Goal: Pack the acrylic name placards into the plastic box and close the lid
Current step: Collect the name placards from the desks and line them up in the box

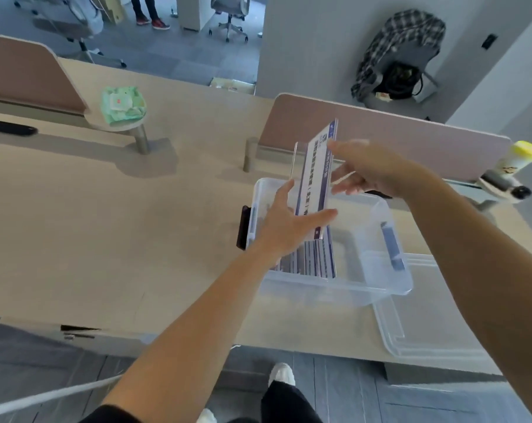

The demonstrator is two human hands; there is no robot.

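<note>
One placard between two hands, above box

Beige desk — plastic box, lid beside

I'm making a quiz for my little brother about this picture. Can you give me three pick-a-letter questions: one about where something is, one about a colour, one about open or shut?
1. The plastic box has a lid. Where is it? A) on the box B) flat on the desk, right of the box C) on the floor
2. What colour is the bottle cap? A) red B) blue C) yellow
3. How is the box? A) open, with placards inside B) open and empty C) shut

Answers: 1 B, the lid lies on the desk at the box's right side. 2 C, the cap at the far right is yellow. 3 A, nothing covers the box, placards stand in it, and the left hand and right hand hold another placard over it.
</note>
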